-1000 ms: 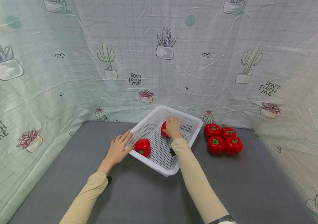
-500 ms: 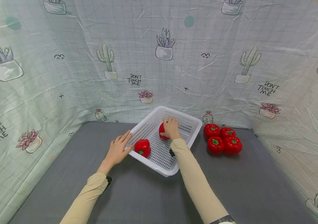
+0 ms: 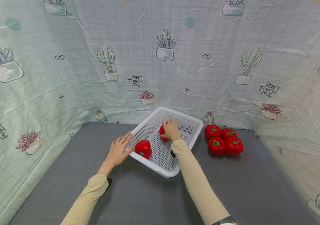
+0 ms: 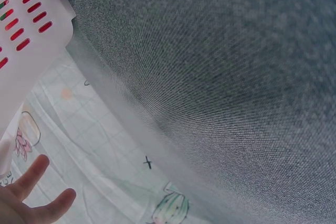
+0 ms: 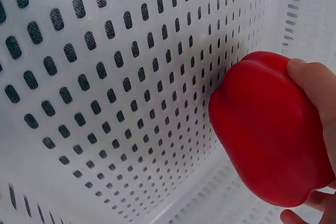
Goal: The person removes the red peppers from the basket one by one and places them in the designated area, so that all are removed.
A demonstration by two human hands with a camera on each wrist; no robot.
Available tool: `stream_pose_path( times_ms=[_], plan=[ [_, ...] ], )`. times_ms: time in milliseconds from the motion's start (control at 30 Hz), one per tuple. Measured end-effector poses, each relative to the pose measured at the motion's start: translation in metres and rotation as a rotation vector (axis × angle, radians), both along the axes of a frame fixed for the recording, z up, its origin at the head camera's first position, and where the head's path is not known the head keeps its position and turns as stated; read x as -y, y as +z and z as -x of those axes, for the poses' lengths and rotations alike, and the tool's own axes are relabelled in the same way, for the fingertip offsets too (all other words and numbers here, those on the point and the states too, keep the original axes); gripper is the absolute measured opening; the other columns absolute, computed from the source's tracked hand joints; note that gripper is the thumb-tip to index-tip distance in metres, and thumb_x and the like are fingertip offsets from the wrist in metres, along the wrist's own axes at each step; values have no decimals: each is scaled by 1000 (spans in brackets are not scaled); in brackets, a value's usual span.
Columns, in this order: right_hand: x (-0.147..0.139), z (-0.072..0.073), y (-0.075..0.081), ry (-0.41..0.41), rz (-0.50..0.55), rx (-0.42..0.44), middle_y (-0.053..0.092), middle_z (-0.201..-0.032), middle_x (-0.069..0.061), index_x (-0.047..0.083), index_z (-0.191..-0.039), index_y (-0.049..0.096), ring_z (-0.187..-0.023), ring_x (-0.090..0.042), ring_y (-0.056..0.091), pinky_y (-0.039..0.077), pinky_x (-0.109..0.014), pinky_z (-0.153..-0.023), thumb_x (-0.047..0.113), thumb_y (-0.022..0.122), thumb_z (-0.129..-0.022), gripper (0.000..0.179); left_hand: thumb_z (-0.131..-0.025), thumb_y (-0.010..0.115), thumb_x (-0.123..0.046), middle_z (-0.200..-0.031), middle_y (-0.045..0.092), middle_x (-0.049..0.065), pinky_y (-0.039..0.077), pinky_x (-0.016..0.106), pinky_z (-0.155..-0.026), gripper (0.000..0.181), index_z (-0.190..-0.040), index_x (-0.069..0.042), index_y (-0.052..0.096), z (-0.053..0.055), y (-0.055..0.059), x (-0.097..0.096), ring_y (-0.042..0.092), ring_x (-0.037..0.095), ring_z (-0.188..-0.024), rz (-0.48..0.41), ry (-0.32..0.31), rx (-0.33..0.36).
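In the head view a white perforated plastic basket (image 3: 161, 170) stands turned at an angle on the table. My left hand (image 3: 117, 151) rests on its left corner with fingers extended, the fingertips and thumb at the rim; two of its fingers (image 4: 32, 176) are off the basket in the left wrist view. Inside the basket my right hand (image 3: 171, 129) holds a red bell pepper (image 5: 268, 129) low, near the perforated bottom. The thumb lies on one side of it and fingers show at the other; the palm is out of sight. Another red bell pepper (image 3: 143, 149) lies in the left corner.
Several red bell peppers (image 3: 216, 146) stand grouped on the grey table (image 3: 148, 200), right of the basket. A curtain (image 3: 216, 78) printed with cacti hangs behind the table and along both sides.
My right hand and its bell pepper have shifted slightly left within the basket. The left hand, the basket and the other peppers keep their places.
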State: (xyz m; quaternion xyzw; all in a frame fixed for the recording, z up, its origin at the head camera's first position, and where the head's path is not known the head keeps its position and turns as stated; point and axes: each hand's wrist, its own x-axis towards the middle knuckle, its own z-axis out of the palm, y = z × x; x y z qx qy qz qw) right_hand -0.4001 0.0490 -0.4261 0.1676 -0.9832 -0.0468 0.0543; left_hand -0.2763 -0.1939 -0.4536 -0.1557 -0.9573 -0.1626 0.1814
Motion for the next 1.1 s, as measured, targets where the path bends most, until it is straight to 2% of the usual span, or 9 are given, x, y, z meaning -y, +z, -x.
stream_pose_path(
  times_ms=[233, 433, 733, 900, 1100],
  plan=[
    [-2, 1, 6, 24, -5, -55, 49, -118, -17, 9, -124, 33, -113, -34, 44, 36, -53, -93, 51, 66, -71, 74, -88, 48, -30, -145, 31, 8, 29, 57, -91, 54, -138, -13, 35, -1, 1, 1, 38, 32, -120, 8, 3, 20],
    [-2, 1, 17, 35, 22, -61, 47, -122, -18, 8, -123, 33, -116, -35, 43, 35, -54, -94, 52, 66, -70, 76, -89, 46, -32, -145, 30, 8, 29, 57, -91, 55, -138, -13, 34, -2, 2, 3, 38, 33, -120, 11, 6, 25],
    [1, -5, 30, 71, -15, -106, 48, -117, -14, 10, -120, 33, -111, -32, 45, 37, -51, -92, 54, 64, -70, 74, -88, 47, -32, -145, 31, 9, 30, 57, -91, 55, -138, -13, 35, -1, 2, 1, 38, 33, -119, 8, 3, 9],
    [3, -9, 39, 114, -30, -158, 50, -112, -10, 11, -119, 34, -104, -27, 45, 39, -45, -86, 55, 63, -70, 71, -87, 48, -32, -144, 32, 9, 31, 57, -90, 56, -138, -12, 36, -2, 2, 0, 39, 33, -119, 15, 6, -2],
    [4, -14, 51, 168, -62, -190, 49, -115, -11, 11, -123, 35, -105, -28, 45, 38, -47, -86, 54, 62, -71, 73, -87, 50, -31, -144, 33, 9, 31, 57, -90, 55, -137, -12, 37, -3, 4, -1, 39, 33, -118, 6, 5, -4]
  ],
)
